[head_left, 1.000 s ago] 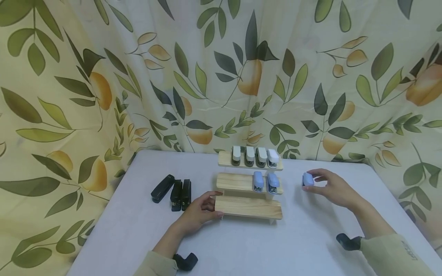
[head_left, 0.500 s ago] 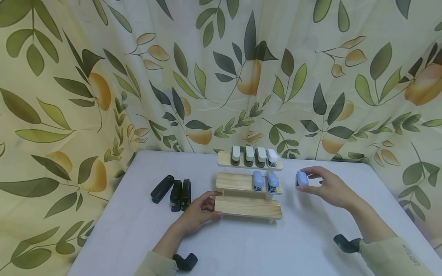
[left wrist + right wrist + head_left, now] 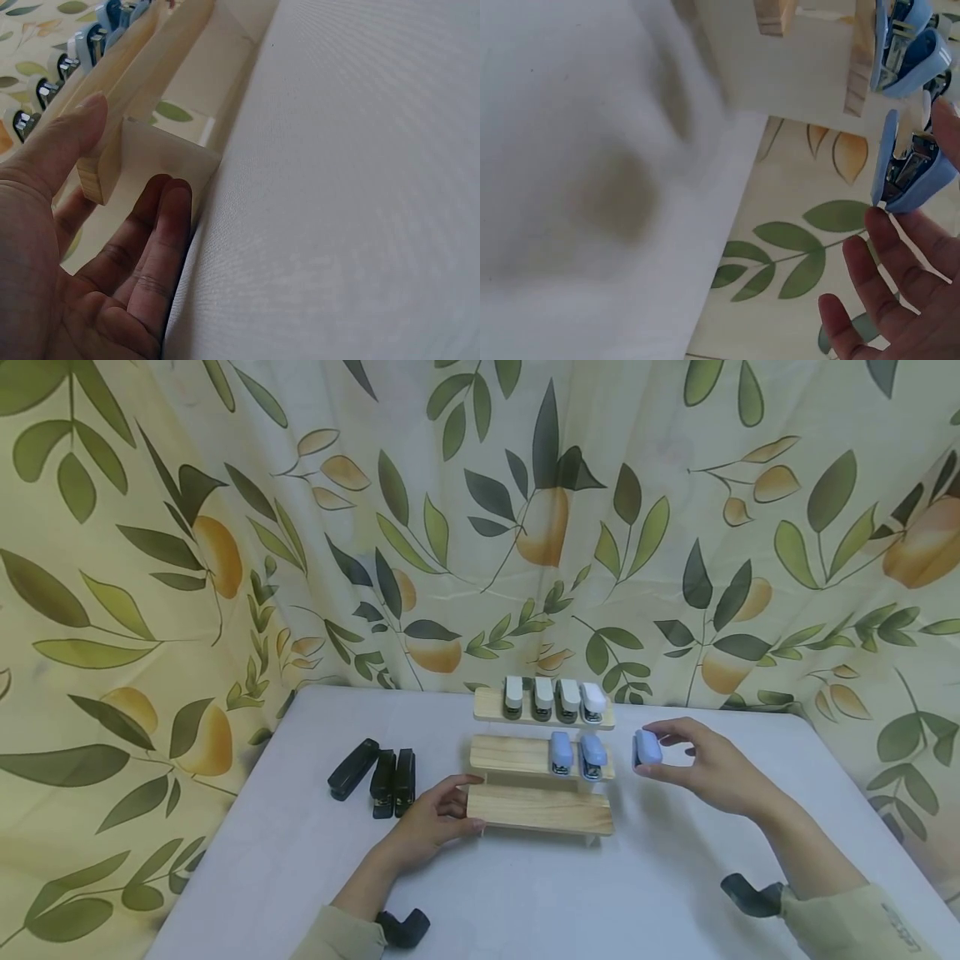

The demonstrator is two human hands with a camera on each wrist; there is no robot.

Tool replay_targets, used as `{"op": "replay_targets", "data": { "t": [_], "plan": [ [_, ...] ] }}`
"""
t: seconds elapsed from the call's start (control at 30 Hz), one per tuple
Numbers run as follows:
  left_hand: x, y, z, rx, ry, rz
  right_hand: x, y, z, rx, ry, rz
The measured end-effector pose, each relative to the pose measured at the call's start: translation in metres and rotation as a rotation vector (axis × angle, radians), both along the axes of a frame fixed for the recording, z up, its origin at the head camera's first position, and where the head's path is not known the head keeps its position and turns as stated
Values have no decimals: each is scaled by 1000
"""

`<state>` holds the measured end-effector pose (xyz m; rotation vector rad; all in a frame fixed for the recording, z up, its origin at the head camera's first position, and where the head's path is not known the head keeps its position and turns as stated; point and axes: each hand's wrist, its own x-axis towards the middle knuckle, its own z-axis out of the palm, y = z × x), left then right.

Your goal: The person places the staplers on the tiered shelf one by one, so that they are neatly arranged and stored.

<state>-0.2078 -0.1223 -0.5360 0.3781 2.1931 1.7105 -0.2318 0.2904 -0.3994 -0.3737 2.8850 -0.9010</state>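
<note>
Between thumb and fingertips, my right hand pinches a blue stapler in the air, right of a three-step wooden rack. In the right wrist view the held stapler hangs near the rack's end, its metal side showing. My left hand grips the left end of the lowest step; in the left wrist view the thumb lies on the board and fingers curl by its white support. Two blue staplers stand on the middle step's right part. Several white staplers line the top step.
Several black staplers lie on the white table, left of the rack and just beyond my left hand. A curtain with a leaf and fruit print hangs behind the table and along its left side.
My right hand has moved left with the blue stapler, closer to the rack. The left hand keeps its grip on the lowest step, and the rack's staplers stay in place.
</note>
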Motion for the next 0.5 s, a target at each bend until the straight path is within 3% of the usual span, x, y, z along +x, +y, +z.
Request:
{"op": "replay_targets", "data": {
  "t": [0.5],
  "plan": [
    [-1, 1, 0, -4, -7, 1, 7, -11, 9, -4, 48, 38]
  ]
}}
